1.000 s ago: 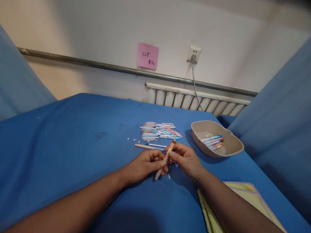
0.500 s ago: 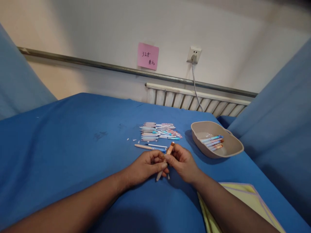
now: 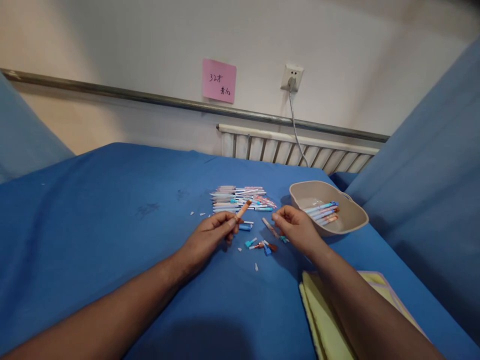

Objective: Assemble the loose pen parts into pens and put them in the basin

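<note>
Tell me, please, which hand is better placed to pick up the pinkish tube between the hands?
Probably the right hand: its fingertips are close beside the pinkish tube and seem to hold nothing, while the left hand is farther away and holds an orange barrel.

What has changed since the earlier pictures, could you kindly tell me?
The right hand has let go of the orange pen and moved right, toward the basket. The left hand alone now holds the pen, slightly farther left and forward. Small coloured pieces between the hands now show more fully. The basket and yellow cloth stayed put.
</note>
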Demonstrator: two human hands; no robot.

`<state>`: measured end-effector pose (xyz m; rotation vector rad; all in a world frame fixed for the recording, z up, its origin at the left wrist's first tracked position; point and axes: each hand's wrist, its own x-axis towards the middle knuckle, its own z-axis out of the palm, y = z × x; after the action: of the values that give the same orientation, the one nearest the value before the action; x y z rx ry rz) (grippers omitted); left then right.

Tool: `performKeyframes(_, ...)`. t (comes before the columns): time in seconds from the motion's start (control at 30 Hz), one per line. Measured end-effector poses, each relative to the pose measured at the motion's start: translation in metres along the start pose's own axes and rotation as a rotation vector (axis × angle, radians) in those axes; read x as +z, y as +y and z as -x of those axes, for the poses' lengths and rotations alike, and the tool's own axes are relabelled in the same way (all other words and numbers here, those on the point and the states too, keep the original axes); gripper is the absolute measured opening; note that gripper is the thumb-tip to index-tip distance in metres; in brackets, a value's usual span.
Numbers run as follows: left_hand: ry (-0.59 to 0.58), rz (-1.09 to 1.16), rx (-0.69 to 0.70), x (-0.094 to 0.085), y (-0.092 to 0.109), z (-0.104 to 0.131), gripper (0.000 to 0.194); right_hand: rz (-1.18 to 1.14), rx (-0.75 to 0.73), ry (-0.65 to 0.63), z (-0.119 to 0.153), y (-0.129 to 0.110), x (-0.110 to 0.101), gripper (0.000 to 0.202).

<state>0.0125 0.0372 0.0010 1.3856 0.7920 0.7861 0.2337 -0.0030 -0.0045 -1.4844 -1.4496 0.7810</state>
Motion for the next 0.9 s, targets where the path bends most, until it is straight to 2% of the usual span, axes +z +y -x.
performKeyframes(0.13, 0.071, -0.042, -0.003, -0.005, 0.003, -0.004, 0.032, 0.36, 0.035, -0.21, 0.003, 0.007, -0.005, 0.013)
performKeyframes(0.23, 0.053, -0.037, -0.022, -0.004, 0.004, -0.003, 0.038, 0.528, 0.013, -0.357, 0.009, 0.002, -0.008, 0.005)
performKeyframes(0.3, 0.022, -0.024, -0.039, -0.003, 0.003, -0.002, 0.04, 0.63, -0.009, -0.4, 0.012, -0.004, -0.01, 0.007)
performKeyframes(0.57, -0.015, -0.129, -0.058, -0.001, -0.009, -0.005, 0.029, 0.854, -0.064, -0.451, 0.018, -0.018, -0.003, 0.01)
performKeyframes(0.7, -0.008, -0.156, -0.054, -0.003, -0.009, -0.006, 0.027, 0.852, -0.087, -0.398, 0.019, -0.015, 0.0, 0.01)
performKeyframes(0.9, -0.059, -0.217, -0.056, -0.001, -0.008, -0.003, 0.027, 0.809, -0.052, -0.345, 0.016, -0.011, 0.001, 0.008)
